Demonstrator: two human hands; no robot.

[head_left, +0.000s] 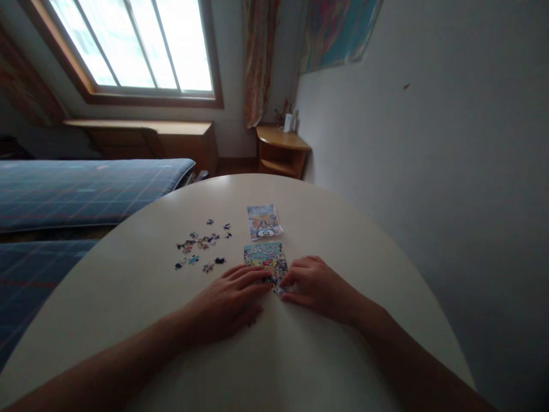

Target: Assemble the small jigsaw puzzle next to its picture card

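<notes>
A partly assembled jigsaw puzzle (265,253) with a light blue top edge and lettering lies flat on the white table. My left hand (231,300) rests over its lower left part, fingers stretched out and lying flat. My right hand (315,289) is at the lower right edge, thumb and forefinger pinched on a small puzzle piece (278,291) that touches or nearly touches the puzzle. The hands hide much of the puzzle's lower part. A dark bit, perhaps another piece, shows beneath my left thumb. Just beyond the puzzle lies a creased picture sheet (262,220) in similar colours.
Several loose puzzle pieces (208,241) are scattered left of the puzzle. The round white table (343,240) reaches close to the wall on the right. Past its left edge are beds with blue plaid mattresses (94,186). A wooden corner shelf (281,137) stands behind.
</notes>
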